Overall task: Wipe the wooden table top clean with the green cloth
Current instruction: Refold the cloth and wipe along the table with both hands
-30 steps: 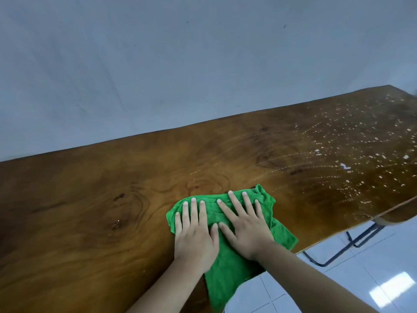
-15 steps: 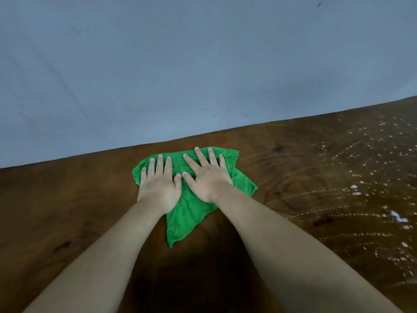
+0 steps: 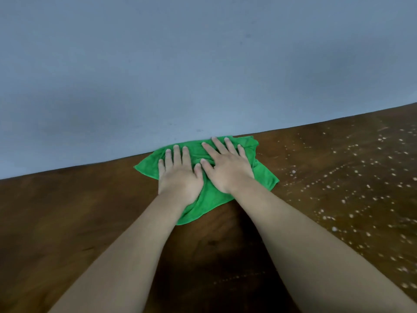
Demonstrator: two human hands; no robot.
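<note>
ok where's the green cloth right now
In the head view the green cloth lies flat at the wooden table's far edge against the wall, under the left hand and right hand.

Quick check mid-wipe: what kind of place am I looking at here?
Probably a plain indoor room, though little of it shows. A long wooden table top stands against a bare pale blue-grey wall. White specks dot its right side, and both hands press a green cloth flat.

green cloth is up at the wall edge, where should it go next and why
Probably slide the green cloth sideways to the person's right. Both the left hand and right hand press it flat at the table top's far edge, and white droplets cover the wood just right of it.
</note>
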